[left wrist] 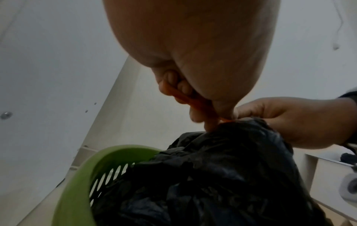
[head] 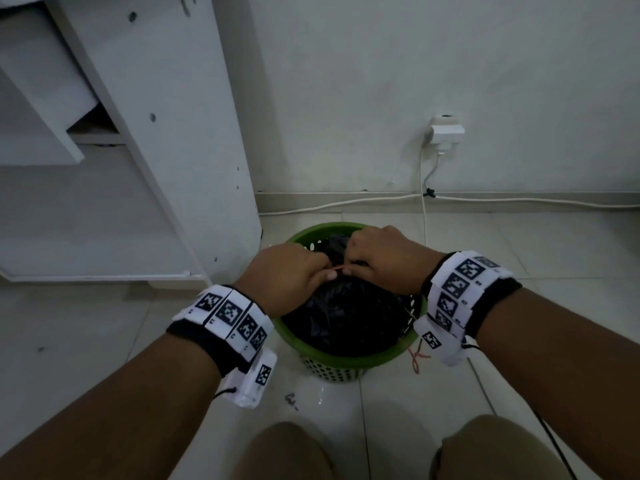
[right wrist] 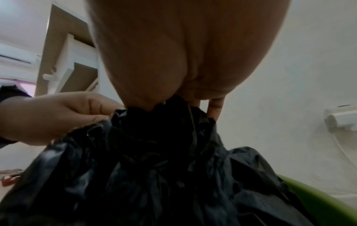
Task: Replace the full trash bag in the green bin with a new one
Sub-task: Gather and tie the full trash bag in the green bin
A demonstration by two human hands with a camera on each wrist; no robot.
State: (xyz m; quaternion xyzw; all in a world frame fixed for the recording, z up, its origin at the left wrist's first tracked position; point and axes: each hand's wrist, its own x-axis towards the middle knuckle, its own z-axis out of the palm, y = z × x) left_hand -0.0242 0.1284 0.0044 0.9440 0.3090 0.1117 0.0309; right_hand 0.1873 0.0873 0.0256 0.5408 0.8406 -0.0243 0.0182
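Fingers (left wrist: 174,85) of the left hand (head: 284,275) are curled tight around an orange rubber band (left wrist: 190,100), pinching it against the palm. The right hand (head: 388,258) has its fingers clamped together around the gathered neck of the black trash bag (head: 346,313). Both hands meet at the middle of the head frame, just above the green bin (head: 346,358), in which the full bag sits.

Judging by this hold, the neck is bunched in one fist so the band can be wound around it and seal the bag before lifting; the bin's rim keeps the load steady meanwhile.

From the head view only a short orange strand (head: 337,268) shows between the knuckles. The left wrist view, at centre, reveals the band running through the curled fingers down to the bag's neck (left wrist: 231,126), plus the bin's slotted wall (left wrist: 108,180) at lower left. The right wrist view shows the pleated plastic squeezed under the right palm (right wrist: 164,76), and a wall socket (right wrist: 341,119) at the right edge.

No fresh bag appears in any view.
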